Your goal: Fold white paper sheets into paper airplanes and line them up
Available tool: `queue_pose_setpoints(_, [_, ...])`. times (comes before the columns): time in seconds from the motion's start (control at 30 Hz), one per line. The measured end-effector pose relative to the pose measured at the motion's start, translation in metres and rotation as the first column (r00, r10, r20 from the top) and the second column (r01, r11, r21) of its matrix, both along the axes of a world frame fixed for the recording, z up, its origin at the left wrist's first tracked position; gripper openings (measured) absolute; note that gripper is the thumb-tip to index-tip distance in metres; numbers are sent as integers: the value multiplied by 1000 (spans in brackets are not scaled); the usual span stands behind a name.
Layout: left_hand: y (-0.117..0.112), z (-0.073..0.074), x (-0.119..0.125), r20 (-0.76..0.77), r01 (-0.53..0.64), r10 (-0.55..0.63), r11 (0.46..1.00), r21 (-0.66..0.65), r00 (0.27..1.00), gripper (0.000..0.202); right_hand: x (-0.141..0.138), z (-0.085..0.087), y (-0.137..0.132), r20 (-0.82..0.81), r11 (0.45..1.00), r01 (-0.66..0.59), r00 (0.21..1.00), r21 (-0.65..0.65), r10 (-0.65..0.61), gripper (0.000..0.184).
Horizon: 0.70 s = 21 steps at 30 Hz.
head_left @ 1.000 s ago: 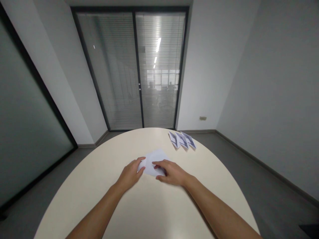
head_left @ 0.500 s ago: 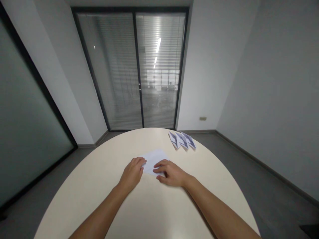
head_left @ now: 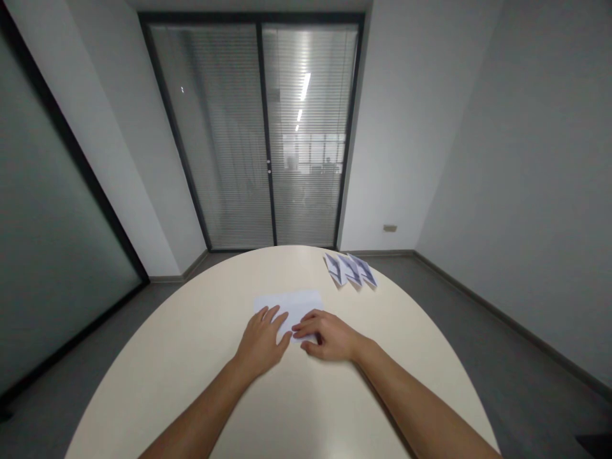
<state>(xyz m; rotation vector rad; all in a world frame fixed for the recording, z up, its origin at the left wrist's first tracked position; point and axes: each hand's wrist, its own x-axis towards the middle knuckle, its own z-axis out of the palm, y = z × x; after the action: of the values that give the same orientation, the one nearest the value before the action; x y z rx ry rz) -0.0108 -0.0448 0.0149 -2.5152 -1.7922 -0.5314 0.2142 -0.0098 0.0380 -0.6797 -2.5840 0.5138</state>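
Observation:
A white sheet of paper [head_left: 291, 301] lies on the round table, its far edge running nearly straight across. My left hand [head_left: 262, 338] rests on its near left part with the fingers spread. On the near right part lies my right hand [head_left: 327, 336], fingers stretched toward the left and thumb apart from them. Both hands touch the paper, and neither grips it. The fingertips of the two hands almost meet at the near edge. My hands cover much of the sheet's near side, so any creases there are hidden.
Three folded paper pieces [head_left: 351, 271] overlap in a row near the table's far right edge. The pale round table [head_left: 191, 344] fills the lower middle. Beyond it stand a dark-framed glass door [head_left: 268, 127] with blinds and grey walls [head_left: 406, 127].
My left hand has spread its fingers and shifted slightly toward the right and nearer. The paper now shows further to the left, with a straighter far edge. My right hand has barely moved.

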Motion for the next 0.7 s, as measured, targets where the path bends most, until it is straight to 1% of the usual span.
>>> queue_pose_setpoints(0.13, [4, -12, -3, -6, -70, 70, 995, -71, 998, 53, 1, -5, 2, -9, 1000, -19, 1000, -10, 19, 39])
queue_pose_setpoints(0.2, [6, -18, -3, -6, -95, 95, 992, -86, 995, 56, 2, -9, 3, -19, 1000, -6, 1000, -3, 6, 40])
queue_pose_setpoints(0.27, [8, -23, -3, -8, -128, 128, 988, -89, 992, 60, 3, -14, 5, -27, 1000, 22, 999, -7, -22, 40])
queue_pose_setpoints(0.37, [13, -28, -3, -23, -215, 214, 973, -82, 977, 63, 5, -20, 9, -33, 999, 37, 999, -29, -38, 40])
queue_pose_setpoints(0.47, [17, -28, -4, -32, -270, 268, 962, -51, 963, 57, 5, -24, 13, -40, 999, 21, 999, -35, -22, 40])
queue_pose_setpoints(0.53, [17, -26, -5, -33, -254, 253, 967, -25, 967, 52, 4, -25, 14, -42, 999, 17, 999, -36, -18, 40])
queue_pose_setpoints(0.6, [16, -24, -5, -29, -204, 204, 979, -5, 979, 50, 4, -25, 15, -46, 999, 16, 999, -37, -18, 40])
queue_pose_setpoints(0.7, [13, -24, -5, -26, -130, 130, 992, 1, 991, 53, 3, -25, 16, -60, 999, 7, 998, -32, -9, 40])
